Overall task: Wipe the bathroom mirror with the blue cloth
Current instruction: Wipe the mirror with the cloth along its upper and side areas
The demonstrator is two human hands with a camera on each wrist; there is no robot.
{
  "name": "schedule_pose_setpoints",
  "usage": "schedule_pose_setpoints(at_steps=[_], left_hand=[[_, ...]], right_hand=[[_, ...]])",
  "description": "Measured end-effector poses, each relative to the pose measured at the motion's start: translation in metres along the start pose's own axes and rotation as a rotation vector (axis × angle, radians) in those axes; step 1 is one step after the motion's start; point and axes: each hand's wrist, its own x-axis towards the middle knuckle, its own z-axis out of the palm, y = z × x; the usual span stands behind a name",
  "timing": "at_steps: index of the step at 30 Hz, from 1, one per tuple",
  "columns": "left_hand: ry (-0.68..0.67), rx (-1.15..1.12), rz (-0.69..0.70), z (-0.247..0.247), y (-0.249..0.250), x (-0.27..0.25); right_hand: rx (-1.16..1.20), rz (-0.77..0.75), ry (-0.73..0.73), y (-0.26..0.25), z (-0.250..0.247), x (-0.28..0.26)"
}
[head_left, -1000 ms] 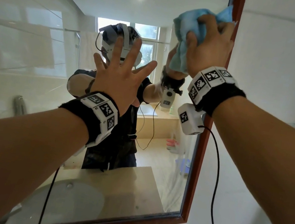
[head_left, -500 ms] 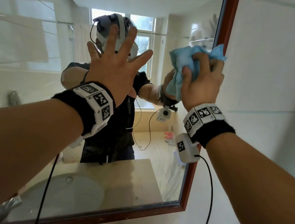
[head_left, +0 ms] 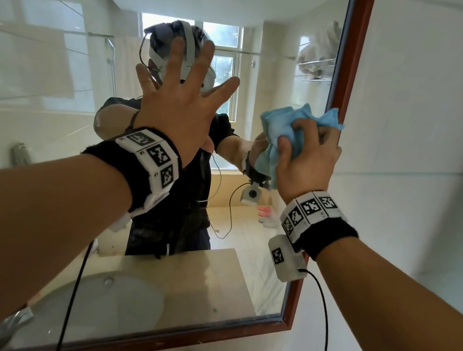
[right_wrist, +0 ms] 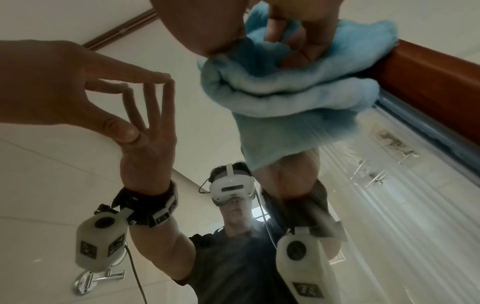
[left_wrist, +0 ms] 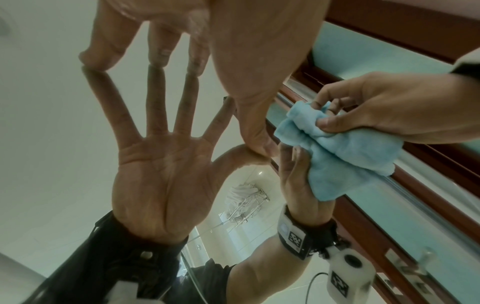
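Head view: our left hand (head_left: 173,109) is splayed flat on the mirror (head_left: 56,76); our right hand (head_left: 307,158) grips the one blue cloth (head_left: 282,125) against the glass beside the frame (head_left: 346,71).

Left wrist view: fingertips (left_wrist: 91,59) touch glass, so smudges seem likely.

Right wrist view: the cloth is bunched, so streaks are possible.

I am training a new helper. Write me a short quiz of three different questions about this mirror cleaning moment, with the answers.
1. True or false: the left hand grips the blue cloth.
2. Which edge of the mirror is the cloth nearest? A) left B) right C) bottom
3. Fill in: the left hand's spread fingertips touch the ____.

Key: 1 false, the right hand grips it. 2 B, by the brown frame. 3 mirror glass.
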Motion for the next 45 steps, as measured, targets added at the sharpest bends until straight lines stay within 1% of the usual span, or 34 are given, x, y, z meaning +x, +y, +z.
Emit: schedule_pose_setpoints(at_steps=[4, 8, 13, 17, 21, 28, 32, 38, 41, 45], left_hand=[[0.005, -0.002, 0.001, -0.001, 0.001, 0.001], [0.006, 0.01, -0.003, -0.001, 0.001, 0.001], [0.019, 0.016, -0.005, 0.001, 0.0, 0.003], [0.012, 0.014, -0.002, 0.003, -0.002, 0.003], [0.018, 0.018, 0.004, 0.003, -0.002, 0.003], [0.021, -0.04, 0.007, 0.004, -0.002, 0.002], [0.024, -0.104, 0.012, -0.002, -0.002, 0.001], [0.023, -0.101, 0.024, -0.001, -0.002, 0.002], [0.039, -0.067, 0.018, 0.002, 0.0, 0.001], [0.039, -0.037, 0.005, 0.003, 0.001, 0.0]], right_hand=[[0.012, -0.027, 0.004, -0.012, -0.005, 0.022], [0.018, -0.068, 0.056, -0.034, -0.011, 0.058], [0.001, -0.087, 0.063, -0.057, -0.021, 0.1], [-0.01, -0.11, 0.077, -0.06, -0.022, 0.11], [-0.024, -0.094, 0.089, -0.053, -0.018, 0.1], [-0.011, -0.089, 0.096, -0.025, -0.008, 0.059], [-0.023, -0.08, 0.07, -0.008, -0.003, 0.026], [-0.019, -0.048, 0.011, 0.013, 0.005, -0.017], [-0.016, -0.031, -0.002, 0.015, 0.005, -0.024], [-0.01, -0.006, -0.007, 0.009, 0.005, -0.019]])
